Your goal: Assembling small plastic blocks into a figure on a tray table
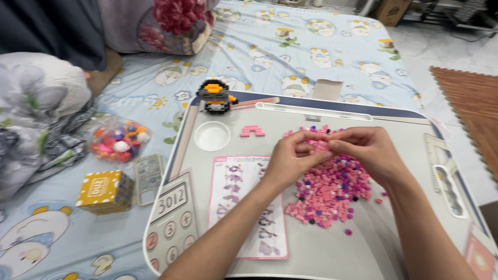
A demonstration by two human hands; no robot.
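Observation:
My left hand (291,158) and my right hand (365,150) meet fingertip to fingertip above a heap of tiny pink, purple and dark bricks (332,194) on a grey lap table (311,124). Both pinch small pink bricks between the fingers; the pieces are mostly hidden by the fingertips. A small pink built arch (252,131) lies to the left of the hands. A pink-edged instruction sheet (249,207) lies under my left forearm. A black and orange brick figure (215,96) stands at the table's far left corner.
The table has a round white cup recess (211,136) and a printed calculator panel (174,218). On the patterned bed sheet to the left lie a bag of colourful pieces (118,139), a yellow box (105,192) and a remote control (148,178). A brown foam mat (469,111) is at right.

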